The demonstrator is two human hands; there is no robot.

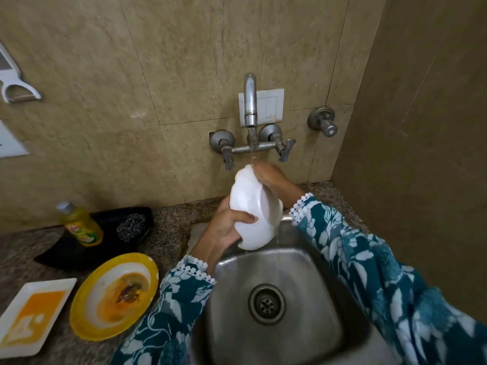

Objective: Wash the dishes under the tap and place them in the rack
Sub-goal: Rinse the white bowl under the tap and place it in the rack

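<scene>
Now left hand (pixel 224 227) grips wet white bowl (pixel 254 209) by rim under tap (pixel 250 101); right hand (pixel 268 177) fingers probably curled behind it; slippery, breakable.

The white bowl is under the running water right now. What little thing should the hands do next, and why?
Probably turn the white bowl a bit under the stream. The left hand grips its lower edge, the right hand rubs its top where the water lands, so the rest likely still needs rinsing.

Sink basin (pixel 276 335) lies open below — tap spout (pixel 249 101) and valve handles (pixel 286 150) crowd above.
</scene>
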